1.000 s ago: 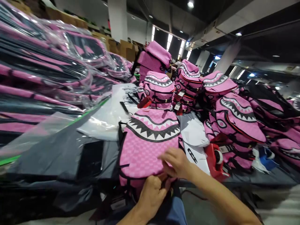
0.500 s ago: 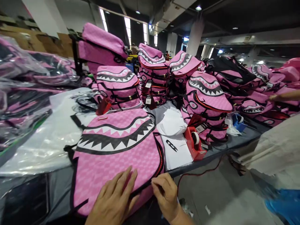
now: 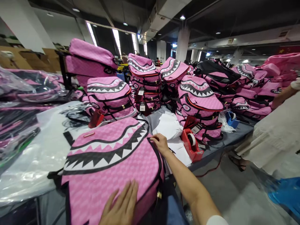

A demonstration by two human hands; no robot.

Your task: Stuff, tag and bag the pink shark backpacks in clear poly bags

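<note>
This looks like a factory packing hall: many matching pink shark-mouth backpacks (image 3: 105, 175), plastic-bagged goods (image 3: 32, 84), a red tape dispenser (image 3: 195, 152) on the worktop (image 3: 212, 150), cardboard boxes (image 3: 35, 59) and overhead ductwork (image 3: 158, 20).

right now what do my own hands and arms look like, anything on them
Both the left hand and the right hand are ungloved, with no rings showing. The right forearm is uncovered, with no watch or bracelet visible, up to a white sleeve. The left sleeve is out of view.
</note>
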